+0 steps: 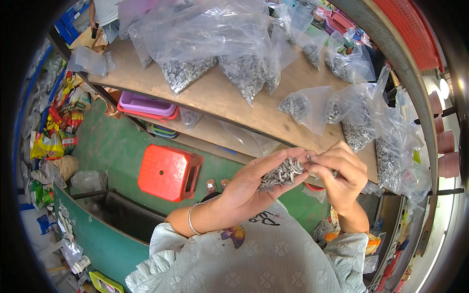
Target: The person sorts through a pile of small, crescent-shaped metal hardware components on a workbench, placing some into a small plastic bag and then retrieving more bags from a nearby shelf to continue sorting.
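Cupped in my left hand (249, 179) is a heap of small grey metal pieces (280, 175), slender and curved. A bangle (191, 219) circles that wrist. My right hand (340, 175) is just beside the heap, with thumb and forefinger pinched on one small metal piece (309, 158). Both hands are in front of the near edge of a wooden shelf (212, 99). Closest to the right hand on that shelf are clear plastic bags of grey metal parts (357, 128).
More parts bags (242, 73) crowd the shelf's far side. A red plastic stool (166, 172) stands on the green floor, left of my feet. Purple and red trays (146, 104) sit on a lower shelf. A green tabletop (102, 234) lies at lower left. Another person (104, 16) stands far left.
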